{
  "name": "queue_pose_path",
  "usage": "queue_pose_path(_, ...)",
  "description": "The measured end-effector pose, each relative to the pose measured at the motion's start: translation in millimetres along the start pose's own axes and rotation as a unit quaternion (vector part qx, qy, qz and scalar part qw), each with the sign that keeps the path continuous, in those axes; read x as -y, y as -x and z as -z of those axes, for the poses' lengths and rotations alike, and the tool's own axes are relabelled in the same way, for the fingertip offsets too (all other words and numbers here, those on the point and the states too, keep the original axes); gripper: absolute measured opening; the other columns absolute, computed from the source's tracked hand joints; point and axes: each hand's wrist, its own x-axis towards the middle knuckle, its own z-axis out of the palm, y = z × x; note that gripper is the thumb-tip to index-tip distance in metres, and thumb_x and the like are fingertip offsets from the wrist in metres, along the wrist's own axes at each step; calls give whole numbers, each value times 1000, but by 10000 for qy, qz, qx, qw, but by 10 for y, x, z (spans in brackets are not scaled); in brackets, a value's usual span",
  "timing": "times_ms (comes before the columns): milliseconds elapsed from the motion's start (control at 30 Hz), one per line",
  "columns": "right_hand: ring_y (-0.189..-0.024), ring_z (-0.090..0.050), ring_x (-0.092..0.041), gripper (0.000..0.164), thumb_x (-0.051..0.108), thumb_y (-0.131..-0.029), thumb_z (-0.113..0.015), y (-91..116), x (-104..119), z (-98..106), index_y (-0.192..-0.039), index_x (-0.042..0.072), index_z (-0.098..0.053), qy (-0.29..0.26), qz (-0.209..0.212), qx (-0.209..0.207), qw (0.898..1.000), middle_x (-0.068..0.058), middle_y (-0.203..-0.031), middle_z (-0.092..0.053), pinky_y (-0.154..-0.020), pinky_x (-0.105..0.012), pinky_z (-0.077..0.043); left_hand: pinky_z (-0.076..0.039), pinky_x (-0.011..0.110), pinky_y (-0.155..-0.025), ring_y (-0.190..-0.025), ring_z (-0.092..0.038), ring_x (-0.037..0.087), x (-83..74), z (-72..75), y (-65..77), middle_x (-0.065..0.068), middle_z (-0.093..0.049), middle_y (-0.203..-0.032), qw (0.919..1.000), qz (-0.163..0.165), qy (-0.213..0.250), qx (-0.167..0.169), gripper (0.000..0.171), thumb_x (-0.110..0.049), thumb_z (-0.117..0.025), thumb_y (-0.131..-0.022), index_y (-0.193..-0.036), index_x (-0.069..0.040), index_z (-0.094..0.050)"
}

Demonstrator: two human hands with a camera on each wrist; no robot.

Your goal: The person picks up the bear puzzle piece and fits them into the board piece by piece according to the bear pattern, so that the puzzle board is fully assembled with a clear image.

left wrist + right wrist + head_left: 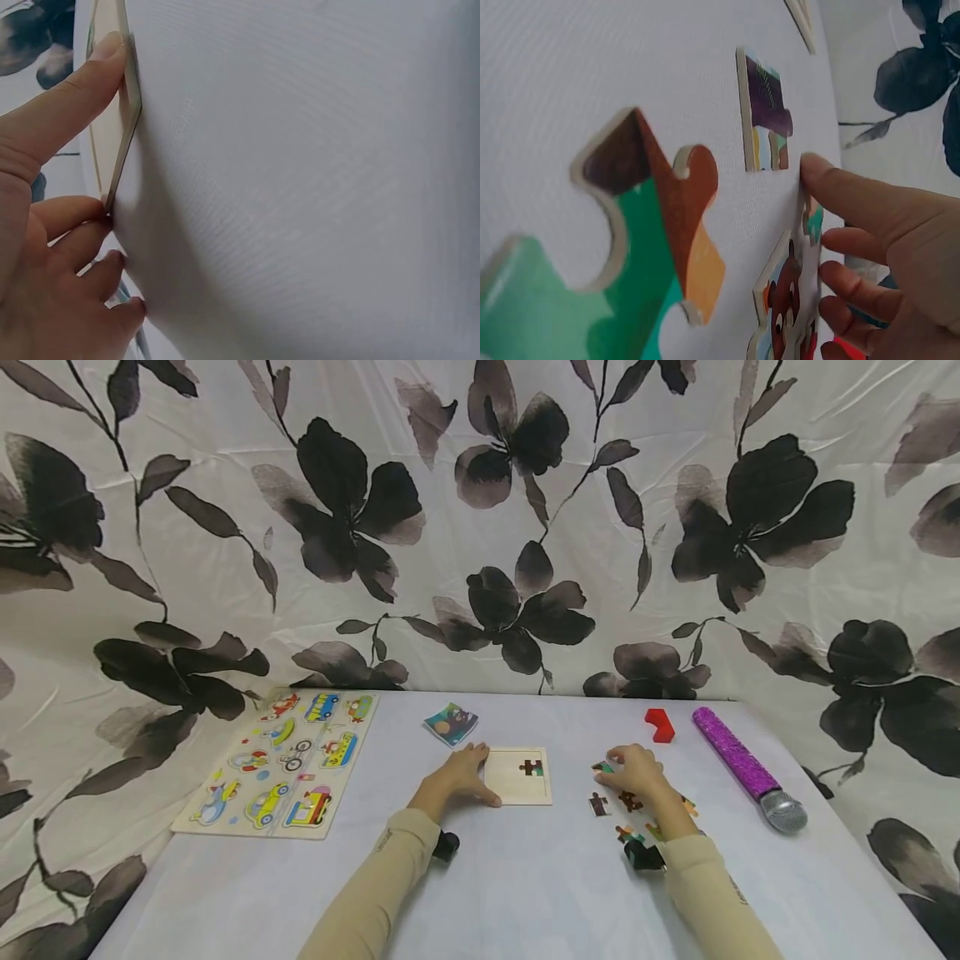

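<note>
A light wooden puzzle tray (510, 789) lies flat with one jigsaw piece (531, 767) in its upper right part. My left hand (453, 777) holds the tray at its left side, the thumb (105, 56) on the near edge and the fingers around the far corner. Among loose jigsaw pieces, my right hand (637, 772) pinches a green and brown jigsaw piece (813, 217) at the table surface; the hand partly hides it. Nearby lie a purple-topped piece (769, 97), a large green and orange piece (667, 202) and a piece with a brown animal face (780, 300).
At the left lies a wooden vehicle puzzle board (292, 768). A small picture card (451, 724) lies behind the tray. To the right are a red angular block (660, 725) and a glittery purple microphone (735, 753). A floral curtain (420, 527) hangs behind the white table (517, 893).
</note>
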Motion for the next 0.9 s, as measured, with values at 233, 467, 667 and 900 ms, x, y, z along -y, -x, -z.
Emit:
queue_pose_path(233,-80,-54,-24,32,15,-79,-74,-9,-23,10,-101,-8,-66,-528,64,-61,9986,-13,-87,-64,-70,-37,-48,-16,50,-114,-141,-18,35,17,-5,7,17,-29,-151,9998,-29,192,-4,101,-35,-86,-64,-143,2,-35)
queue_pose_path(467,-69,-52,-18,16,3,-84,-66,-65,6,15,-93,-10,-65,-1777,381,-453,9823,-12,-77,-62,-58,-23,-43,-17,52,-113,-141,-17,36,27,-10,17,17,-29,-151,9997,-46,248,-7,101,-35,-86,-64,-143,1,-34)
queue_pose_path(667,-82,-64,-27,28,7,-92,-57,-128,66,118,-109,-15,-61,-2590,352,-646,9631,-26,-98,-65,-69,-26,-56,-16,52,-113,-142,-16,35,42,-25,7,16,-28,-152,9998,30,199,16,102,-36,-86,-65,-144,0,-33)
queue_pose_path(900,-80,-66,-10,37,7,-94,-55,-157,149,188,-119,-20,-52,-3779,91,-602,9239,-23,-105,-63,-79,-30,-55,-18,53,-113,-141,-16,37,41,-26,15,15,-28,-152,9996,73,265,4,102,-37,-86,-64,-144,-1,-34)
